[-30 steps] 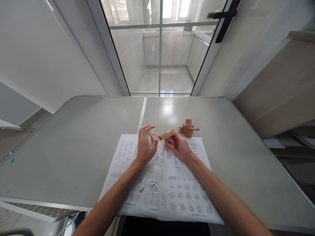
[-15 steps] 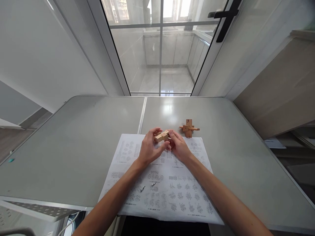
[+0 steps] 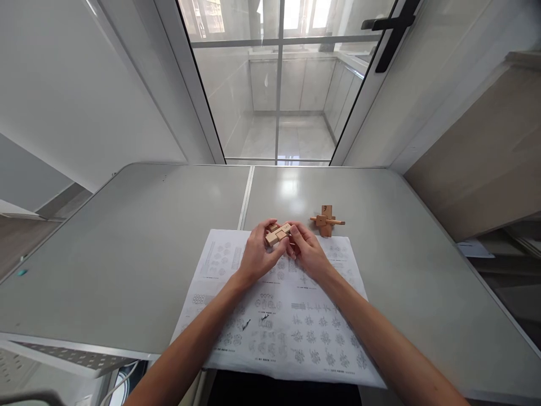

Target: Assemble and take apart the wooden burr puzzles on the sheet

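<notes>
Light wooden puzzle pieces [image 3: 278, 233], fitted against one another, are held between my two hands above the top of a printed sheet. My left hand [image 3: 257, 252] wraps round their left side, with the thumb along the near face. At the right end my right hand [image 3: 307, 249] pinches them with thumb and fingers. The fingers hide part of the pieces, so how they interlock cannot be made out. Just beyond my right hand, a darker wooden cross-shaped puzzle [image 3: 324, 220] with a thin stick through it lies on the table.
The white instruction sheet [image 3: 270, 338], covered in small assembly drawings, lies under my forearms and hangs over the near edge. A grey table [image 3: 127, 254] with a seam extends to both sides. A small teal object [image 3: 22, 273] is at the far left. A glass door [image 3: 291, 101] stands behind.
The wooden pieces have tilted slightly in my hands, showing more of their top face. My left thumb has shifted a little along them. The view has moved slightly.
</notes>
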The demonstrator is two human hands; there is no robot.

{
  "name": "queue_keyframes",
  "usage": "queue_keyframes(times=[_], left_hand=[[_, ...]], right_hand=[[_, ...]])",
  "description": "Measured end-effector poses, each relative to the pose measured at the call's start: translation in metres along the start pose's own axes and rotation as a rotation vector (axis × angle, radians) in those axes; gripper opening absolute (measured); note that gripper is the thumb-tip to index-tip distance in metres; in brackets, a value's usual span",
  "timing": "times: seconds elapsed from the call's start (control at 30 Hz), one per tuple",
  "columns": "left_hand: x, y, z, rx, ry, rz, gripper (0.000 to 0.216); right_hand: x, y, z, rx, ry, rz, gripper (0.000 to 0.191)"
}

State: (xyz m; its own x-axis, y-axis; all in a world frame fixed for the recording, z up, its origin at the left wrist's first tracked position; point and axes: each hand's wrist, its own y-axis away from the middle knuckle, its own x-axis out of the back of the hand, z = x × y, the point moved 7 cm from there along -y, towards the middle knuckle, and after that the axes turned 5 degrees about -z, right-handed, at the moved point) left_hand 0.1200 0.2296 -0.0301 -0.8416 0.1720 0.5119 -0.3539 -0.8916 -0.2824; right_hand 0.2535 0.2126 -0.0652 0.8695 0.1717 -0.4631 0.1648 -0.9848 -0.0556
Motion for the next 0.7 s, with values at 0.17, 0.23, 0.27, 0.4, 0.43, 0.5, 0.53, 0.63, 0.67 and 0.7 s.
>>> queue_keyframes(times=[0.17,0.23,0.27,0.4,0.43,0.5,0.53,0.63,0.67,0.7], left_hand=[[0.0001,-0.0008,0.002,0.008,0.004,-0.022,0.035],[0.001,-0.0009,0.0029,0.003,-0.008,-0.007,0.034],[0.0017,-0.0009,0.0031,0.0,-0.021,0.005,0.034],[0.0028,-0.0006,0.0014,-0.002,-0.088,0.049,0.034],[0.0026,-0.0006,0.0004,0.0,-0.099,0.054,0.034],[0.002,-0.0007,-0.0012,0.003,-0.118,0.062,0.035],[0.0018,-0.0008,-0.0017,0.004,-0.128,0.066,0.036],[0.0018,-0.0012,-0.0013,0.001,-0.165,0.077,0.039],[0.0015,-0.0014,-0.0009,0.001,-0.176,0.073,0.04],[0.0011,-0.0016,-0.0005,0.003,-0.184,0.066,0.041]], right_hand=[[-0.0017,0.0009,-0.0014,0.029,0.03,-0.019,0.033],[-0.0018,0.0012,-0.0016,0.03,0.047,-0.01,0.035],[-0.0018,0.0013,-0.0018,0.03,0.055,-0.003,0.035],[-0.0019,0.0017,-0.0039,0.038,0.073,0.022,0.034],[-0.0018,0.0018,-0.0049,0.044,0.076,0.029,0.032],[-0.0012,0.0017,-0.0065,0.052,0.081,0.042,0.03],[-0.0006,0.0016,-0.0071,0.054,0.078,0.049,0.029],[0.0016,0.001,-0.0069,0.045,0.031,0.071,0.028],[0.0024,0.0008,-0.0065,0.04,0.008,0.08,0.028],[0.0032,0.0006,-0.0062,0.036,-0.014,0.088,0.028]])
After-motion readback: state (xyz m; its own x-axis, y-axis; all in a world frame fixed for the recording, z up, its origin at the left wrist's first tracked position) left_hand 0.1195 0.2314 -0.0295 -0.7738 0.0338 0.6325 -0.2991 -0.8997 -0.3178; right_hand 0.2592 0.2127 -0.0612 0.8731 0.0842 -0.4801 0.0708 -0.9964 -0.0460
